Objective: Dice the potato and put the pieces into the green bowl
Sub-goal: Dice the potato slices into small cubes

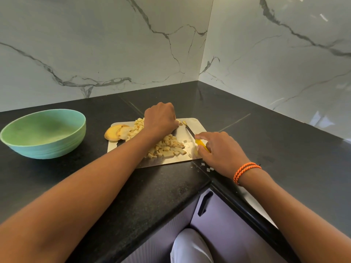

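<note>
black speckled stone makes up the countertop (57,186), which runs into a corner under white marble-veined wall panels (95,44). on it lies a pale cutting board (193,123), and across the board spreads a heap of diced potato pieces (167,147) — small pale cubes, some near the front edge, more at the back left. two larger potato slices (114,132) with skin on sit at the board's left end, partly over its edge. the left hand (161,120) is curled into a loose fist over the far part of the board, knuckles up; what its fingers pinch, if anything, cannot be told. the right hand (220,150) grips the yellow handle of a knife (190,134), whose blade points up and left toward the left hand, low over the board. an orange cord bracelet (246,171) circles the right wrist. the green bowl (43,133) stands well apart to the left — no potato visible inside. a few small white bits (207,168) lie on the counter near the board's front corner.
</note>
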The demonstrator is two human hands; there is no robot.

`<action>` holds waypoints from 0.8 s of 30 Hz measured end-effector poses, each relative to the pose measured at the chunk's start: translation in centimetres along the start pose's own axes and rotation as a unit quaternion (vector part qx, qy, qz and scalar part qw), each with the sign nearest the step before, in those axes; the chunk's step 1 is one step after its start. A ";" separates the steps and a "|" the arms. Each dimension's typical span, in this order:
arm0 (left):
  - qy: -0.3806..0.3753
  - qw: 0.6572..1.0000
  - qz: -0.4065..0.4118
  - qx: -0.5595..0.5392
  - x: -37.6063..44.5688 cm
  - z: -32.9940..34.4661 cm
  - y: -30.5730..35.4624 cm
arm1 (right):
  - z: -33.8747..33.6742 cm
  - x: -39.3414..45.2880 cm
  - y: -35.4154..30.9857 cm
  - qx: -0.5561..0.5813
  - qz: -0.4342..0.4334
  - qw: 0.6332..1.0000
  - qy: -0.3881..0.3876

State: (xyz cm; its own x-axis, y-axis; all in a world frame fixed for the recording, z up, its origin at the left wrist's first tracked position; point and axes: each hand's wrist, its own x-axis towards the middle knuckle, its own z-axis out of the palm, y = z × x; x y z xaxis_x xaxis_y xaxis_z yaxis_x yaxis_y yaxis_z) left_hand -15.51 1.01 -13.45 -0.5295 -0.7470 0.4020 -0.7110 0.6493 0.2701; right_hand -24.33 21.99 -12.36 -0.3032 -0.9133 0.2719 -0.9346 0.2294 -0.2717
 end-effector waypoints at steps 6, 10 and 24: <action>-0.035 0.999 0.018 -0.038 0.1 -0.3 -0.1 | 1.1 1.7 0.2 0.020 0.012 0.997 0.072; -0.073 0.995 0.006 -0.067 0.7 -0.6 -0.8 | 2.1 2.8 0.0 0.021 0.020 0.998 0.062; -0.062 0.995 0.002 -0.077 0.8 -0.1 -0.8 | 2.7 4.1 -0.2 0.000 0.005 1.000 0.022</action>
State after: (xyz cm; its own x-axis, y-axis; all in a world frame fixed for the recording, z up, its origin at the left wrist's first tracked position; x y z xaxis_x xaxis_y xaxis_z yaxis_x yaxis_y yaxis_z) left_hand -15.36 -0.08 -13.30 -0.5914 -0.7502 0.2957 -0.6347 0.6592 0.4032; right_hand -24.91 17.32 -13.66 -0.3211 -0.8952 0.3090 -0.9312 0.2389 -0.2754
